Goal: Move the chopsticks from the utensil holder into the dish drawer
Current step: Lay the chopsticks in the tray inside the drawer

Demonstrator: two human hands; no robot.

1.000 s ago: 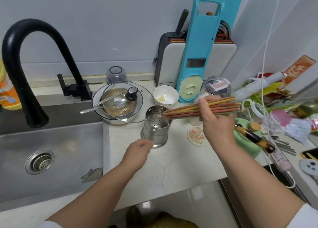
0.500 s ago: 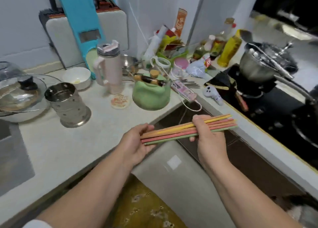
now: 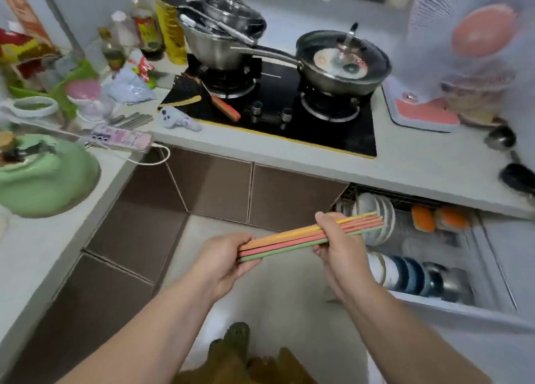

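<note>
A bundle of coloured chopsticks (image 3: 292,241), yellow, orange, pink and green, lies level in front of me over the floor. My right hand (image 3: 341,246) grips the bundle near its right end. My left hand (image 3: 228,260) holds the blunt left end against its palm and fingers. The dish drawer (image 3: 463,305) stands pulled out under the counter at the lower right, with plates and bowls upright in its racks; the chopstick tips reach over its left end. The utensil holder is out of view.
A black gas hob (image 3: 289,117) carries a steel pot (image 3: 223,36) and a lidded pan (image 3: 344,62). A green kettle (image 3: 46,178), a phone (image 3: 121,138) on a cable and bottles crowd the left counter. Brown cabinet doors (image 3: 208,186) fill the corner. A fan (image 3: 474,36) stands at the right.
My view swung right from the sink and holder to the hob and open drawer. My left hand joined the right on the chopsticks, and both carried the bundle toward the drawer.
</note>
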